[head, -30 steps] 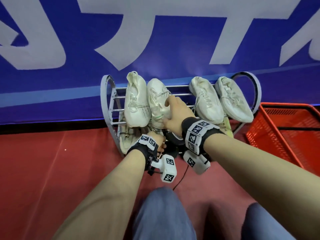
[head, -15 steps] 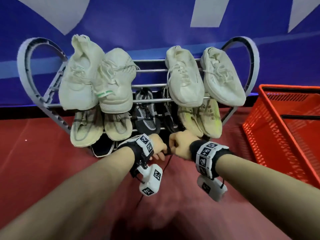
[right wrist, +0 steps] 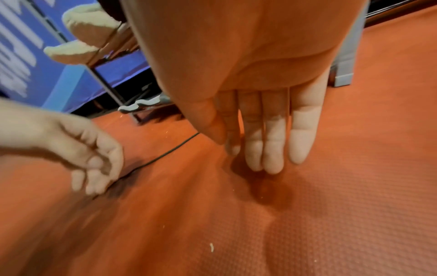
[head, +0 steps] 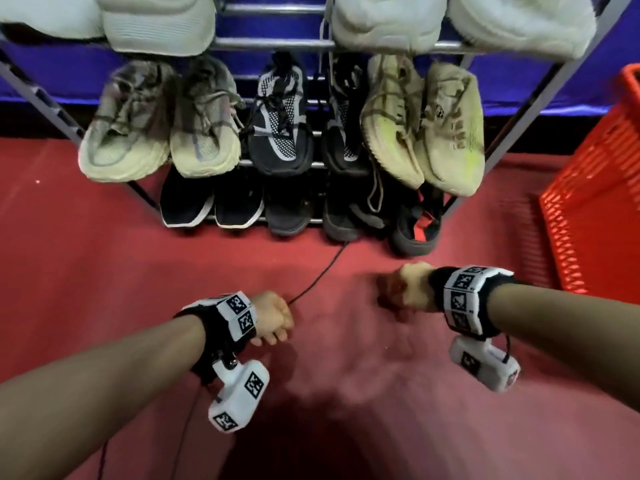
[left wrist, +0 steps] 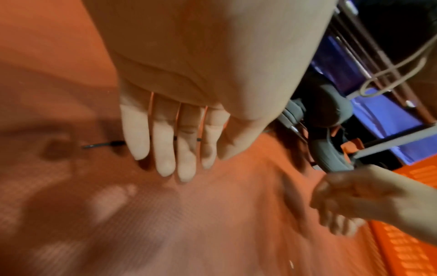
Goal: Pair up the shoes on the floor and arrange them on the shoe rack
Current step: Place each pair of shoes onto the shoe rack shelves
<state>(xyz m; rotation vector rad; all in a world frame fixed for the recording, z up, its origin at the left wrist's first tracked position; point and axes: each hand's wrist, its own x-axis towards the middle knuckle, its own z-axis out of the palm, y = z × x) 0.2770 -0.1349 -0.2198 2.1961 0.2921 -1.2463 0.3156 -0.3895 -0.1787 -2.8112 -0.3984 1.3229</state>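
Head view, your hands: your left hand (head: 273, 315) and right hand (head: 407, 289) hang low over the red floor (head: 86, 271), near you, apart from each other and holding nothing.
Head view, shoes: every shoe sits on the shoe rack (head: 512, 109) at the far side. The white pairs (head: 388, 22) are on the top bars. On the middle bars, from left to right, are the beige pair (head: 162, 126), the black-and-white pair (head: 280, 123) and the yellow-tinged pair (head: 426, 129). The dark shoes (head: 235, 202) are lowest.
Head view, surroundings: a red basket (head: 595, 188) stands right of the rack; a thin black cable (head: 318, 275) runs across the floor between your hands.
Left wrist view: your left fingers (left wrist: 163, 149) are straight and loose, pointing down at the floor, gripping nothing. Your right hand (left wrist: 354, 199) shows blurred at the right, with its fingers hanging slack.
Right wrist view: your right fingers (right wrist: 274, 142) are extended and relaxed just above the floor, empty. Your left hand (right wrist: 89, 158) is at the left, loosely curled, next to the cable (right wrist: 165, 155).
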